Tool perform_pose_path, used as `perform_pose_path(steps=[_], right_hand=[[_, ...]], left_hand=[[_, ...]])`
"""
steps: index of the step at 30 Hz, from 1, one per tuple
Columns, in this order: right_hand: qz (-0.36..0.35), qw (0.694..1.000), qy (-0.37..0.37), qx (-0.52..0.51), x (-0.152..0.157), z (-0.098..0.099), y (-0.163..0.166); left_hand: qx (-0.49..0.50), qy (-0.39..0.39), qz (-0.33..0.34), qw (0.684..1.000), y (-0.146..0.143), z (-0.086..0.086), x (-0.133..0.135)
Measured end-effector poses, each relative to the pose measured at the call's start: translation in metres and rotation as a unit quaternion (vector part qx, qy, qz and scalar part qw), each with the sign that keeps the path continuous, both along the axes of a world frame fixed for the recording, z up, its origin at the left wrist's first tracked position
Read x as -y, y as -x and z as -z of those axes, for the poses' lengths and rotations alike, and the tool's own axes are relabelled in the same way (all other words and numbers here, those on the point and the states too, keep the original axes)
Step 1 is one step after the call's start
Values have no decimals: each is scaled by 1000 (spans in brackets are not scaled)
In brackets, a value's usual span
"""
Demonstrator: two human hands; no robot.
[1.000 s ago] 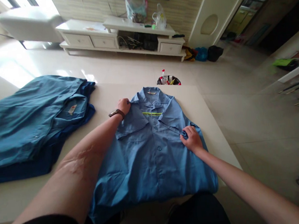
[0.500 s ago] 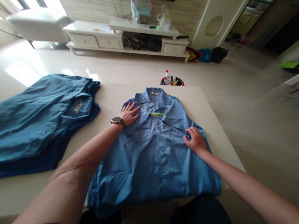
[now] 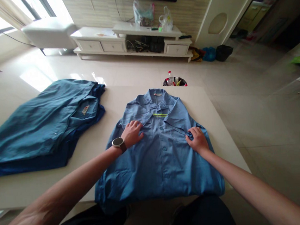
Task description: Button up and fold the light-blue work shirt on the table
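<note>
A blue button-up work shirt [image 3: 151, 162] lies front up on the table, its collar at the far end and its lower part hanging over the near edge. A yellow-green strip crosses the chest. My left hand [image 3: 132, 132], with a watch on the wrist, rests on the chest pocket area at left, fingers slightly bent and thumb apart. On the other side, my right hand [image 3: 198, 139] is closed on a fold of the shirt's cloth, probably the end of a sleeve.
Several folded blue garments [image 3: 37, 127] are stacked on the left of the pale table [image 3: 230, 147]. Past the table's far edge stands a trash bin [image 3: 181, 81] with bottles in it. A white TV cabinet [image 3: 90, 45] stands by the wall.
My left hand has slid from near the shoulder down the chest towards me, its fingers now more bent. My right hand keeps its hold on the cloth. The view has shifted slightly.
</note>
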State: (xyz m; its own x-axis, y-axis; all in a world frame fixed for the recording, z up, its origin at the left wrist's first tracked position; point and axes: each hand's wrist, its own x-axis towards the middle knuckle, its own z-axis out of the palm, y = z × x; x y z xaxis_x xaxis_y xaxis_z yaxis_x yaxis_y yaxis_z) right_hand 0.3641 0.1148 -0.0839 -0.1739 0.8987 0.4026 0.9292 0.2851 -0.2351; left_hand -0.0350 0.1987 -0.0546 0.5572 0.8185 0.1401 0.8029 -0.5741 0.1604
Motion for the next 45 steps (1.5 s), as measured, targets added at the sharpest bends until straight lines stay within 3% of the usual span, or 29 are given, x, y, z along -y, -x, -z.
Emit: perform_pose_path(steps=[6, 11, 13, 17, 22, 25, 33, 39, 45], right_hand=[[3, 1000, -8, 4, 0, 0, 0], [3, 1000, -2, 7, -1, 0, -1], [3, 1000, -2, 13, 0, 1, -1], [2, 1000, -4, 29, 0, 3, -2], [3, 999, -8, 52, -2, 7, -5], [1, 998, -10, 61, -4, 8, -7], [38, 989, 16, 139, -2, 5, -4], [25, 994, 22, 102, -11, 6, -3], [18, 996, 37, 77, -31, 8, -5]], left_hand=[[-29, -28, -22, 999, 9, 2, 5], [34, -27, 47, 998, 16, -3, 11], [78, -35, -10, 996, 26, -2, 16], [119, -11, -188, 975, 63, 3, 16], [87, 26, -282, 955, 104, 11, 10], [91, 5, -298, 950, 111, 18, 10], [133, 9, -250, 959, 111, 28, 6], [140, -3, -353, 925, 106, 27, 0], [123, -7, -363, 923, 102, 21, -7]])
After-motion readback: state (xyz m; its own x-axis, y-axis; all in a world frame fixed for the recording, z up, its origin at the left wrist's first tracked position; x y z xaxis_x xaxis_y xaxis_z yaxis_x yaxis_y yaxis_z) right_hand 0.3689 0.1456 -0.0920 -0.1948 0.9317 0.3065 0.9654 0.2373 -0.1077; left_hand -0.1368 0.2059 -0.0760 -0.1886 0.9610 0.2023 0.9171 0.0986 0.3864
